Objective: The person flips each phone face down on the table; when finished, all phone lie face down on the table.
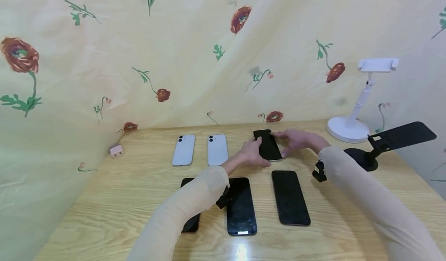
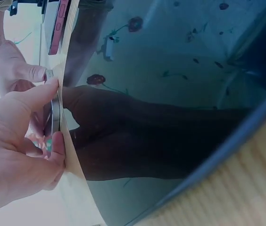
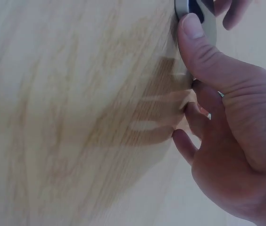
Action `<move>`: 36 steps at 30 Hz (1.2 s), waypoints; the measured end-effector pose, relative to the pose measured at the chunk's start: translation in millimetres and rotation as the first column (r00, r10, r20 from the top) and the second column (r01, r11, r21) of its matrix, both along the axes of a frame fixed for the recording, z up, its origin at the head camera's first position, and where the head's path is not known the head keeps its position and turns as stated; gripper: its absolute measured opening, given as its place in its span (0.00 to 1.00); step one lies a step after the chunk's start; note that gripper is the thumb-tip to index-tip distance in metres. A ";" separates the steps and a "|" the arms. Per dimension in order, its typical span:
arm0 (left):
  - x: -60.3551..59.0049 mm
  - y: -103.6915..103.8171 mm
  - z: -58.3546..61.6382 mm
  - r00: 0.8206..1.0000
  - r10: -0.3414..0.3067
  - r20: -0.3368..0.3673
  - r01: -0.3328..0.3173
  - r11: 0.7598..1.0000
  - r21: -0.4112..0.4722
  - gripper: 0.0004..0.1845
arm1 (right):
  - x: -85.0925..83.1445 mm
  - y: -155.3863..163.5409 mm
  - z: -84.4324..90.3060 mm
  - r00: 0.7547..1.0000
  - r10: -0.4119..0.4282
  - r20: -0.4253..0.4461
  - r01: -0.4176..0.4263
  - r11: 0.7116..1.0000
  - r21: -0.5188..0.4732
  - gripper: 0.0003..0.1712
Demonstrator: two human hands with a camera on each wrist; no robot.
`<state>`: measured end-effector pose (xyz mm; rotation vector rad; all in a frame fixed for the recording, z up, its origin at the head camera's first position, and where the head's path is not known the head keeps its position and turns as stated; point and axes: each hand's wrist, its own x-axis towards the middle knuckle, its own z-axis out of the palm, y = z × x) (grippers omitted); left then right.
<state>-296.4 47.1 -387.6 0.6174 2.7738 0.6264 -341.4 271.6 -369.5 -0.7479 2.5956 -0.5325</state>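
At the back of the table lies a black-screened smartphone, face up, with a hand at each side. My left hand grips its left side; in the left wrist view the thumb and a finger hold its silver edge. From the other side my right hand holds the right edge, fingers spread along it. The right wrist view shows that thumb against the phone's rounded corner, with the other fingers bent down close to the wood.
Two white phones lie camera side up to the left. Nearer are three dark phones, one partly under my left sleeve. A white phone stand and a black stand occupy the right; a small pink charger sits far left.
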 end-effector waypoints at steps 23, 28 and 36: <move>-5.1 1.2 -2.2 0.998 -0.028 -0.052 0.027 0.999 -0.027 0.40 | 1.6 -0.7 -14.0 1.000 -0.013 -0.016 0.012 0.997 -0.072 0.55; -6.4 2.5 -1.3 0.997 -0.046 -0.061 0.044 0.998 -0.039 0.38 | 2.1 3.2 -15.2 1.000 0.007 -0.030 -0.010 0.995 -0.103 0.55; -5.7 1.1 0.3 0.998 -0.047 -0.038 0.048 0.999 0.015 0.39 | 5.2 6.5 -9.2 0.999 0.036 -0.014 -0.038 0.984 -0.174 0.56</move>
